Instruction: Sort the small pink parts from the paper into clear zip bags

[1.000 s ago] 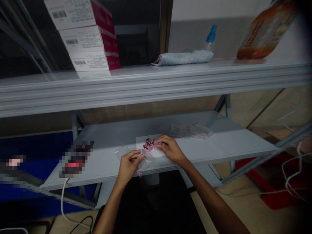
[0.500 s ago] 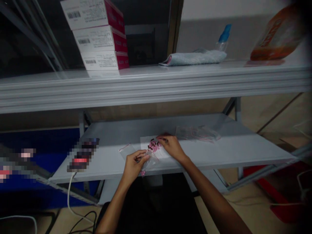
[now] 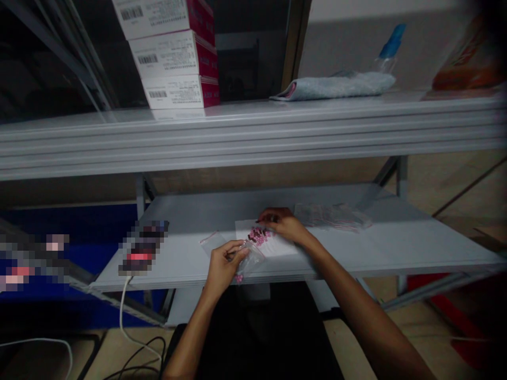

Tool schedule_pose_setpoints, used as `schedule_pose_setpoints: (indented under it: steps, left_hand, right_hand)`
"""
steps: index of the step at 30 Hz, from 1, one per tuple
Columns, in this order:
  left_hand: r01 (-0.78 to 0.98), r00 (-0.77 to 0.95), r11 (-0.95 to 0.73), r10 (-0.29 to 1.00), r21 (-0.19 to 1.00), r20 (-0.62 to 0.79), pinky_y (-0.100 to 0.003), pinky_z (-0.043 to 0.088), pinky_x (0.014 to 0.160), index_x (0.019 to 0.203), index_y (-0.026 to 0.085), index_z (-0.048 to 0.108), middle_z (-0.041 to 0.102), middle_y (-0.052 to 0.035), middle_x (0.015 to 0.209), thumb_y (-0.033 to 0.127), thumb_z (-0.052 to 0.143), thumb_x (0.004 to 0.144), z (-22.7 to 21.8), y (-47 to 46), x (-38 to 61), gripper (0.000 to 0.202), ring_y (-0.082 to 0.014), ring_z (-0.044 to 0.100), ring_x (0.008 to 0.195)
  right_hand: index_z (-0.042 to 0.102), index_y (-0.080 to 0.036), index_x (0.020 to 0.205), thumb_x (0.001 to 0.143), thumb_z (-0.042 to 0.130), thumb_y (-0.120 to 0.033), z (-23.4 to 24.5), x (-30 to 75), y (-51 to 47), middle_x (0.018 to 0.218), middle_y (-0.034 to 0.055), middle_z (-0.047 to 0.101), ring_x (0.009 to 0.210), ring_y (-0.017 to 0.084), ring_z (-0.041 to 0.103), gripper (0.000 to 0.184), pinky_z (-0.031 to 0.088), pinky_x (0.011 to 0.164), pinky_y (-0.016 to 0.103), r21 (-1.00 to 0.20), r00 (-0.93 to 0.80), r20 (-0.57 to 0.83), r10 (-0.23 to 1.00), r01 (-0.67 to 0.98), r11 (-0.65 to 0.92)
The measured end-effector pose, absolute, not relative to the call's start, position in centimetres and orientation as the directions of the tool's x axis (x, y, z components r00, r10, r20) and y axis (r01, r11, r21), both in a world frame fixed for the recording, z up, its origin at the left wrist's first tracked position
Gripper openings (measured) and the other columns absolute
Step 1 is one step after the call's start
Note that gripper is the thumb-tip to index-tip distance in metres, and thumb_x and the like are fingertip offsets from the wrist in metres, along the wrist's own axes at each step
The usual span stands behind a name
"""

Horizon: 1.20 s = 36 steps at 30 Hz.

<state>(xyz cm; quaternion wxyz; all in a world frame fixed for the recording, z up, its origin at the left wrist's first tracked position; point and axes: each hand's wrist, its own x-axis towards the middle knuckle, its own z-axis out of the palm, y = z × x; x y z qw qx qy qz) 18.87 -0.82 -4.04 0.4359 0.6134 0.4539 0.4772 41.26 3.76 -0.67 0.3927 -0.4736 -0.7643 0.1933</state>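
Note:
My left hand (image 3: 226, 264) pinches the upper part of a clear zip bag (image 3: 255, 257) above the front edge of the lower shelf. A few pink pieces (image 3: 238, 277) hang at the bag's bottom. Just beyond lies a heap of small pink and dark pieces (image 3: 259, 236) on a white sheet (image 3: 283, 245). My right hand (image 3: 279, 220) is over the far edge of that heap, its fingers bent together. A dark piece shows by its fingertips, but I cannot tell if it is held. Another clear zip bag (image 3: 212, 240) lies left of the sheet, partly behind my left hand.
More clear zip bags (image 3: 336, 217) lie to the right on the lower shelf (image 3: 415, 240). A blurred-out device (image 3: 143, 248) with a white cable is at the left. The upper shelf (image 3: 253, 132) carries stacked boxes (image 3: 174, 58), a folded cloth (image 3: 336, 87) and a blue-topped spray bottle (image 3: 392, 42).
My right hand has shifted slightly away from me, towards the far edge of the heap. My left hand keeps its hold on the bag. The whole view has moved a little.

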Motion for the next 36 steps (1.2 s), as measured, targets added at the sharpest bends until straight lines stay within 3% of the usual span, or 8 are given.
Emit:
schedule_pose_setpoints:
  steps: [2,8,13,17,21,29,36]
  left_hand:
    - [0.153,0.140,-0.212,0.972,0.965,0.191,-0.029,0.056,0.073,0.100,0.015,0.076,0.078,-0.0103,0.096,0.037,0.074,0.080,-4.3,-0.8,19.0,0.030,-0.0221,0.072,0.084]
    - [0.154,0.172,-0.241,0.962,0.958,0.214,-0.033,0.057,0.080,0.101,0.015,0.075,0.078,-0.0107,0.099,0.037,0.076,0.078,-4.3,-1.2,19.1,0.032,-0.0246,0.073,0.089]
    - [0.160,0.195,-0.225,0.962,0.961,0.193,-0.033,0.058,0.078,0.100,0.015,0.075,0.078,-0.0099,0.098,0.036,0.074,0.080,-3.6,-1.4,18.7,0.029,-0.0234,0.073,0.086]
    - [0.118,0.167,-0.213,0.967,0.970,0.192,-0.031,0.057,0.079,0.104,0.016,0.073,0.078,-0.0096,0.099,0.037,0.073,0.081,-3.5,-1.2,18.6,0.031,-0.0221,0.073,0.087]
    - [0.146,0.186,-0.258,0.955,0.955,0.230,-0.030,0.056,0.082,0.100,0.018,0.074,0.077,-0.0084,0.099,0.037,0.073,0.080,-3.1,-1.2,18.7,0.028,-0.0221,0.072,0.091]
    - [0.234,0.276,-0.376,0.910,0.897,0.309,-0.027,0.051,0.075,0.083,0.018,0.076,0.075,-0.0066,0.085,0.032,0.072,0.082,-3.0,-1.4,18.4,0.015,-0.0191,0.068,0.081]
    - [0.229,0.322,-0.367,0.903,0.902,0.285,-0.028,0.049,0.077,0.082,0.018,0.076,0.074,-0.0065,0.083,0.034,0.071,0.083,-2.7,-1.3,18.1,0.017,-0.0198,0.067,0.081]
  right_hand:
    - [0.074,-0.021,0.094,0.093,0.063,-0.033,-0.4,41.8,2.4,0.097,0.0056,0.073,0.090,0.019,0.068,0.017,0.053,0.082,0.031,-0.692,-0.335,0.412,0.847,0.489,0.531]
    - [0.077,-0.024,0.094,0.089,0.067,-0.029,-1.3,40.7,-0.6,0.096,0.0047,0.075,0.094,0.020,0.068,0.012,0.050,0.090,0.036,-0.668,-0.416,0.496,0.762,0.377,0.641]
    - [0.075,-0.025,0.108,0.092,0.060,-0.035,-2.0,39.7,-1.2,0.108,0.0070,0.075,0.099,0.021,0.069,0.023,0.053,0.084,0.035,-0.833,-0.238,0.401,0.885,0.309,0.460]
    - [0.066,-0.021,0.124,0.082,0.073,-0.040,-3.0,38.9,-1.5,0.111,0.0096,0.073,0.086,0.019,0.068,0.047,0.053,0.072,0.030,-0.866,-0.169,0.372,0.913,0.291,0.407]
    - [0.074,-0.018,0.104,0.084,0.070,-0.039,-3.7,38.1,-1.5,0.088,0.0067,0.075,0.075,0.017,0.066,0.030,0.051,0.069,0.028,-0.886,-0.206,0.320,0.925,0.281,0.369]
    - [0.072,-0.018,0.084,0.087,0.064,-0.032,-2.4,39.3,-1.9,0.071,0.0003,0.068,0.064,0.012,0.057,0.017,0.042,0.058,0.022,-0.861,-0.407,0.302,0.862,0.272,0.430]
    - [0.070,-0.017,0.086,0.090,0.061,-0.038,-2.4,39.3,-1.9,0.079,0.0019,0.068,0.072,0.014,0.060,0.023,0.045,0.066,0.024,-0.894,-0.437,0.289,0.852,0.195,0.403]
